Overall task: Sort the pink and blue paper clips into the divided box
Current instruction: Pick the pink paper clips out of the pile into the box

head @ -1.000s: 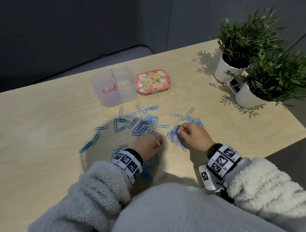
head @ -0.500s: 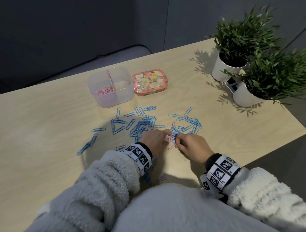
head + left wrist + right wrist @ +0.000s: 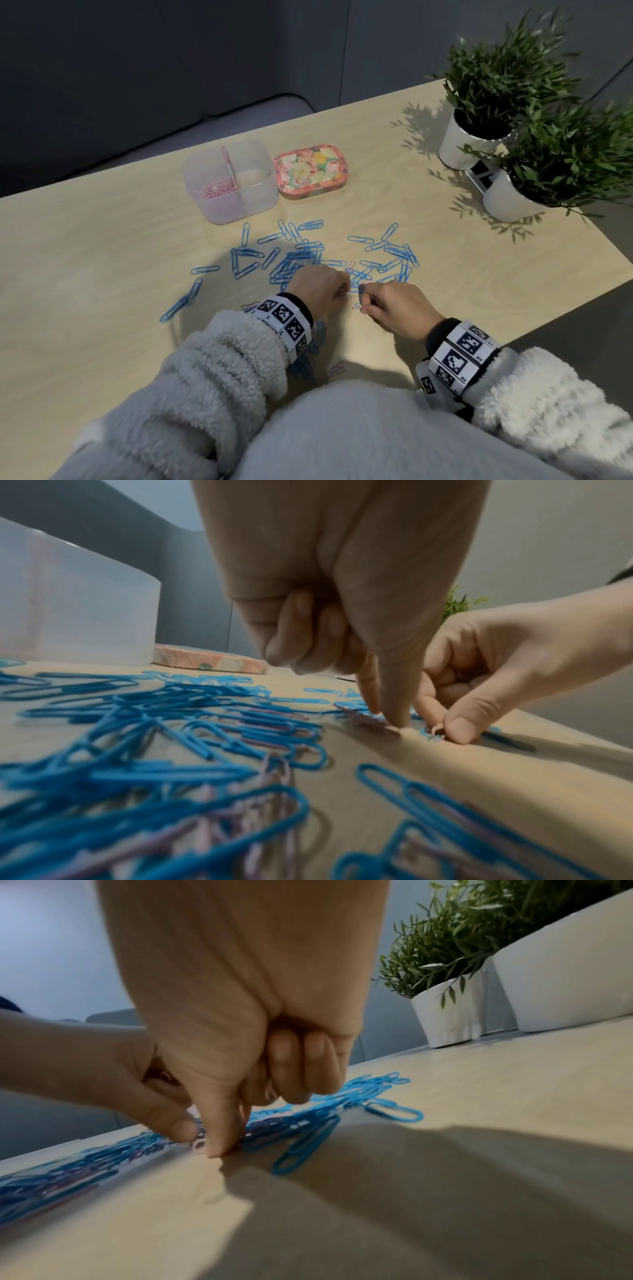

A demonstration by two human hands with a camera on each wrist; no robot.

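Pink paper clips [image 3: 354,301] lie on the tabletop [image 3: 102,274] between both hands, the right hand [image 3: 397,308] pinching one at the left hand's [image 3: 322,291] three o'clock, the divided box [image 3: 229,181] far off at eleven.

Pale wood bench [image 3: 102,260], busy with clips

Blue paper clips [image 3: 294,257] lie scattered across its middle, a few pink paper clips [image 3: 337,369] among them; the divided box [image 3: 230,180] and a floral tin [image 3: 310,175] sit behind, two potted plants [image 3: 479,102] far right.
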